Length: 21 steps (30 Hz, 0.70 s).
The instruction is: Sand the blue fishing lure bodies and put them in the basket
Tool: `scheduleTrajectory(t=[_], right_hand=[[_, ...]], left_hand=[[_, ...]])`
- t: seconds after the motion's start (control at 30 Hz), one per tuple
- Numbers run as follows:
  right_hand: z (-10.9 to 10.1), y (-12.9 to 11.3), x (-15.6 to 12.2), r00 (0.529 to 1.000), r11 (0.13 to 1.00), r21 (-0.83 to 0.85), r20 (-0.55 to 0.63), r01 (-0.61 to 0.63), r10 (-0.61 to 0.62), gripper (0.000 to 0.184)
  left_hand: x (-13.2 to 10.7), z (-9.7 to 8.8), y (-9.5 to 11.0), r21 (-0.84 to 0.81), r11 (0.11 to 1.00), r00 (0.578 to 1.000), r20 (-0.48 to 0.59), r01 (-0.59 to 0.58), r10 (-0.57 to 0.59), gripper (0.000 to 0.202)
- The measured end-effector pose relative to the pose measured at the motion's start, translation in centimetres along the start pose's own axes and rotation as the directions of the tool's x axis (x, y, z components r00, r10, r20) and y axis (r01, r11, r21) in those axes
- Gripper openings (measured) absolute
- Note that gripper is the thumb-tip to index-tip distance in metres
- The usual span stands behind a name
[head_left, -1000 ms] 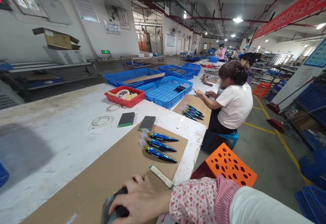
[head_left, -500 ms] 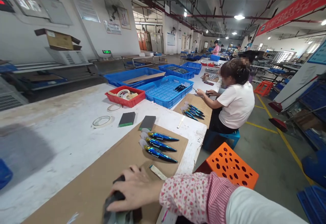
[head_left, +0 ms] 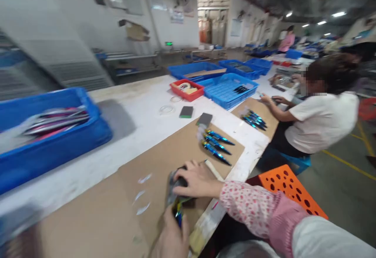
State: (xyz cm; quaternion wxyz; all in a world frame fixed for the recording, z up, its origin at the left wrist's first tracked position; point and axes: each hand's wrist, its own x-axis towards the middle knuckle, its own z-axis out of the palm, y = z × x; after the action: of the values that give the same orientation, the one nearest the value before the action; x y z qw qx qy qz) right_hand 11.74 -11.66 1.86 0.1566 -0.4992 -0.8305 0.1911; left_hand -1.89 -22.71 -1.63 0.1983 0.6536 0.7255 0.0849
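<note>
My right hand (head_left: 195, 179), in a strawberry-patterned sleeve, is closed over a dark grey sanding block (head_left: 172, 189) with a greenish edge, blurred by motion. Just below it, my left hand (head_left: 173, 236) grips a blue-and-yellow fishing lure (head_left: 178, 212) between thumb and fingers. The lure's front end lies against or close to the block; contact cannot be made out. Both hands are over a brown cardboard sheet (head_left: 117, 199). Three shiny blue lures (head_left: 217, 146) with clear lips lie side by side beyond my right hand. Small whitish clear pieces (head_left: 143, 208) lie to the left.
Two grey blocks with green undersides, one the dark block (head_left: 186, 112), lie beyond the cardboard. A blue bin (head_left: 53, 148) of wrapped lures stands left. Further back are a red tray (head_left: 192, 95) and a blue basket (head_left: 217, 97). A co-worker (head_left: 326, 113) sits right, beside an orange stool (head_left: 289, 187).
My view has swung left, bringing the blue bin in. My left hand has come into sight with a lure, close to my right hand, which still holds the sanding block.
</note>
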Motion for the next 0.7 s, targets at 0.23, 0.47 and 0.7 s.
scheduleTrajectory(t=[0.23, 0.47, 0.7], right_hand=[[0.8, 1.3, 0.8, 0.998, 0.999, -0.030, -0.052, -0.036, 0.034, 0.027], [1.0, 1.3, 0.6, 1.000, 0.998, -0.062, -0.027, -0.001, -0.001, 0.024], [0.7, 0.8, 1.4, 1.000, 0.990, -0.141, -0.031, -0.010, 0.005, 0.021]], left_hand=[[-0.8, -0.7, 2.1, 0.051, 0.994, 0.994, 0.028, 0.100, -0.102, 0.045], [-1.0, -1.0, 2.6, 0.080, 0.992, 0.994, 0.030, 0.101, -0.103, 0.044], [-0.9, -0.8, 2.7, 0.073, 0.993, 0.995, 0.033, 0.094, -0.096, 0.046]])
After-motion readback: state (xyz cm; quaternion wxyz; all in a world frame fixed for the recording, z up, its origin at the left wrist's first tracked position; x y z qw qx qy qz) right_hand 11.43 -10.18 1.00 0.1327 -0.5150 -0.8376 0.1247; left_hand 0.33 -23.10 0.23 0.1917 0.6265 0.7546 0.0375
